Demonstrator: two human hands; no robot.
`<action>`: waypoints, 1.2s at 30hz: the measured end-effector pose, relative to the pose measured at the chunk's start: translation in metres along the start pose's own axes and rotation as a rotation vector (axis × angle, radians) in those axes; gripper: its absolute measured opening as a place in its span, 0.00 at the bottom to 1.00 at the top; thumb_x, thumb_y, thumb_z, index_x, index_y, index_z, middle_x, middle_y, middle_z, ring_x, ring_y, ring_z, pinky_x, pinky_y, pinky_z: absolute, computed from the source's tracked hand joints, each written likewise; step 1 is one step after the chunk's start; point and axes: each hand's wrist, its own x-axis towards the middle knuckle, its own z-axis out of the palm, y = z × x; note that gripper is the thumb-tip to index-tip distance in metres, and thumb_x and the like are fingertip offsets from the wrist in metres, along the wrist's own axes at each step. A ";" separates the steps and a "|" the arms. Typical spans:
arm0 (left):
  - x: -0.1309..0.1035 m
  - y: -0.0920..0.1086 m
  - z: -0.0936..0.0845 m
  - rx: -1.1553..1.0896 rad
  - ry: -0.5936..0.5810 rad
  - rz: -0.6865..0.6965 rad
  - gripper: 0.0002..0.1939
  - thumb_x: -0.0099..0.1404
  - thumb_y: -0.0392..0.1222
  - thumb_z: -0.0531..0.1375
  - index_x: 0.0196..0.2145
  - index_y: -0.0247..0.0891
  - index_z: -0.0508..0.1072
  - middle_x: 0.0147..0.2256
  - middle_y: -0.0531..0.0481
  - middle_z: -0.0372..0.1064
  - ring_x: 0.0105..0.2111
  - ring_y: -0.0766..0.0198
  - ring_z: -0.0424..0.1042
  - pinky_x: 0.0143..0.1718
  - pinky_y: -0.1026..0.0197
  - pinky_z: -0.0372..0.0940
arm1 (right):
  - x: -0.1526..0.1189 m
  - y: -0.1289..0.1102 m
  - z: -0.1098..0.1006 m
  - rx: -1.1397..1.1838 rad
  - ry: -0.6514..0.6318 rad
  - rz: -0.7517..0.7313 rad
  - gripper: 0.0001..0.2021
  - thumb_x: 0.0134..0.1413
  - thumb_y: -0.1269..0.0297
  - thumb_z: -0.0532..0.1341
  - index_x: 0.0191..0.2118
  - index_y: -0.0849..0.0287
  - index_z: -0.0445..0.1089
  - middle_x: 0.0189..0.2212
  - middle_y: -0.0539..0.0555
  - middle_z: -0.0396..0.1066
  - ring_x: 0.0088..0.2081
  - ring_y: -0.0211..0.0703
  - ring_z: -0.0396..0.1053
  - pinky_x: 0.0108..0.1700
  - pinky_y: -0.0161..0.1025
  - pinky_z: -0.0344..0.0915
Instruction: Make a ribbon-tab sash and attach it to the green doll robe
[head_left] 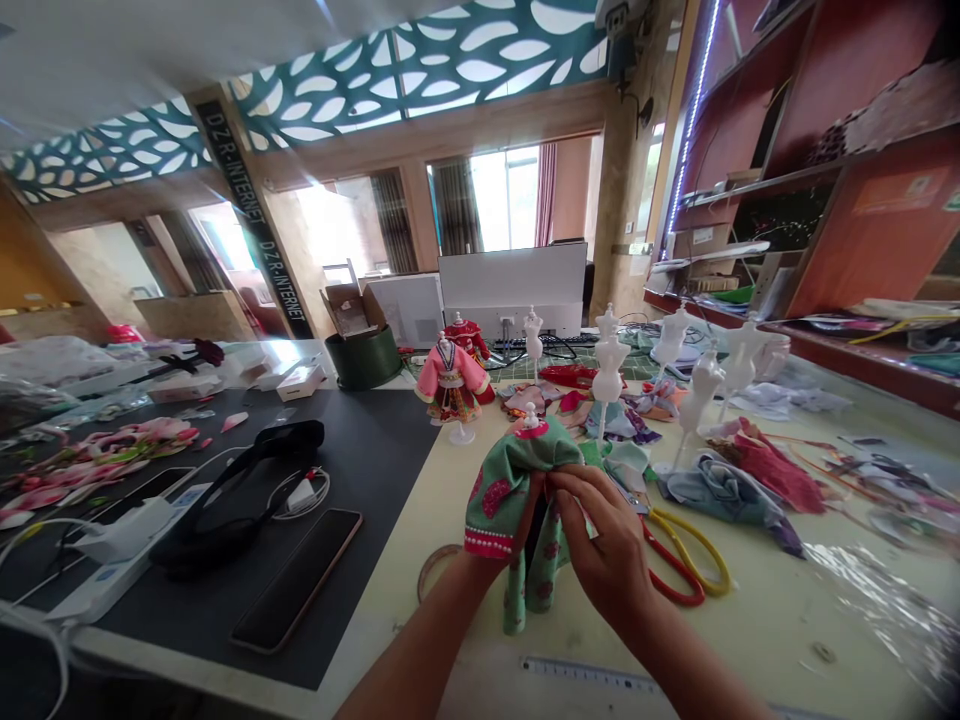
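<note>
A small green garment (491, 490) with pink patches and a pink, pearl-dotted hem hangs over a white mini mannequin (530, 414), whose knob shows at the neck. My left hand (525, 515) is mostly under the garment's cloth, its fingers hidden. At the garment's right side, my right hand (596, 520) pinches the green cloth between thumb and fingers. A green strip with pink spots (541, 585) dangles below the hands.
Yellow- and red-handled scissors (694, 550) lie right of my hands, a ruler (589, 675) near the front edge. Dressed dolls (452, 385), bare mannequins (609, 370) and cloth pieces stand or lie behind. A phone (300, 580) and black strap (240, 490) lie left.
</note>
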 end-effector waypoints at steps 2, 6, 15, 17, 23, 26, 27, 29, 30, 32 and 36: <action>-0.003 -0.004 -0.002 0.037 0.015 0.023 0.12 0.64 0.46 0.57 0.44 0.41 0.70 0.46 0.45 0.68 0.46 0.56 0.68 0.46 0.50 0.66 | -0.001 0.000 0.000 0.000 -0.014 0.008 0.10 0.58 0.75 0.54 0.43 0.60 0.69 0.40 0.58 0.69 0.42 0.46 0.67 0.43 0.46 0.66; -0.008 -0.008 -0.007 0.079 -0.002 0.065 0.12 0.60 0.48 0.60 0.41 0.43 0.70 0.43 0.46 0.71 0.48 0.50 0.68 0.52 0.45 0.63 | -0.002 0.000 0.000 0.003 -0.037 0.018 0.12 0.58 0.75 0.53 0.44 0.60 0.68 0.41 0.58 0.67 0.43 0.46 0.66 0.44 0.47 0.66; -0.008 -0.005 -0.012 0.108 -0.043 0.079 0.17 0.56 0.42 0.61 0.45 0.45 0.70 0.47 0.47 0.70 0.51 0.47 0.66 0.59 0.45 0.55 | -0.005 0.002 0.001 0.016 -0.056 -0.016 0.16 0.56 0.77 0.52 0.48 0.58 0.67 0.41 0.59 0.65 0.43 0.47 0.66 0.43 0.48 0.67; -0.008 -0.006 -0.011 0.110 -0.027 0.062 0.16 0.56 0.42 0.61 0.44 0.45 0.70 0.46 0.47 0.70 0.49 0.48 0.67 0.58 0.45 0.56 | -0.005 0.003 0.001 0.017 -0.057 -0.025 0.16 0.56 0.78 0.52 0.48 0.59 0.67 0.42 0.59 0.64 0.43 0.47 0.66 0.43 0.47 0.66; -0.008 -0.010 -0.009 0.139 0.000 0.016 0.15 0.57 0.45 0.62 0.43 0.43 0.70 0.45 0.44 0.70 0.49 0.43 0.66 0.57 0.39 0.56 | -0.007 0.006 0.001 0.010 -0.060 -0.038 0.16 0.55 0.79 0.53 0.47 0.60 0.67 0.42 0.60 0.64 0.43 0.47 0.65 0.43 0.47 0.66; -0.008 -0.010 -0.009 0.136 0.004 0.004 0.16 0.56 0.46 0.62 0.43 0.42 0.70 0.46 0.43 0.70 0.50 0.42 0.66 0.57 0.38 0.55 | -0.007 0.006 0.000 0.005 -0.067 -0.024 0.15 0.55 0.78 0.53 0.47 0.59 0.68 0.41 0.59 0.65 0.43 0.47 0.66 0.42 0.47 0.67; -0.008 -0.010 -0.009 0.130 0.006 0.003 0.16 0.57 0.46 0.62 0.43 0.42 0.70 0.47 0.43 0.69 0.50 0.42 0.65 0.57 0.38 0.54 | -0.007 0.006 -0.001 0.001 -0.068 -0.020 0.15 0.55 0.77 0.53 0.46 0.59 0.68 0.41 0.59 0.65 0.43 0.47 0.66 0.42 0.47 0.67; -0.007 -0.009 -0.008 0.109 0.001 0.006 0.16 0.57 0.46 0.62 0.44 0.42 0.70 0.47 0.44 0.69 0.51 0.44 0.65 0.58 0.40 0.54 | -0.004 0.006 -0.003 -0.007 -0.068 -0.015 0.14 0.56 0.76 0.52 0.46 0.58 0.69 0.40 0.59 0.65 0.42 0.47 0.66 0.41 0.47 0.67; -0.006 -0.008 -0.008 0.094 -0.006 0.009 0.16 0.57 0.47 0.62 0.43 0.43 0.70 0.47 0.45 0.69 0.50 0.45 0.65 0.58 0.41 0.55 | -0.003 0.006 -0.003 -0.011 -0.072 -0.014 0.14 0.56 0.76 0.52 0.45 0.58 0.69 0.40 0.59 0.66 0.41 0.47 0.67 0.41 0.47 0.67; -0.005 -0.007 -0.007 0.052 -0.030 0.013 0.14 0.57 0.47 0.62 0.42 0.44 0.70 0.45 0.47 0.71 0.48 0.47 0.67 0.55 0.44 0.59 | 0.001 0.006 -0.005 -0.016 -0.081 -0.012 0.13 0.57 0.75 0.52 0.44 0.58 0.69 0.39 0.58 0.66 0.41 0.47 0.67 0.41 0.47 0.67; -0.004 -0.005 -0.005 -0.042 -0.061 0.006 0.12 0.59 0.47 0.60 0.40 0.42 0.71 0.43 0.48 0.72 0.45 0.49 0.70 0.50 0.48 0.65 | 0.005 0.008 -0.005 -0.021 -0.112 0.002 0.12 0.57 0.73 0.53 0.44 0.58 0.70 0.39 0.58 0.67 0.41 0.47 0.67 0.42 0.47 0.67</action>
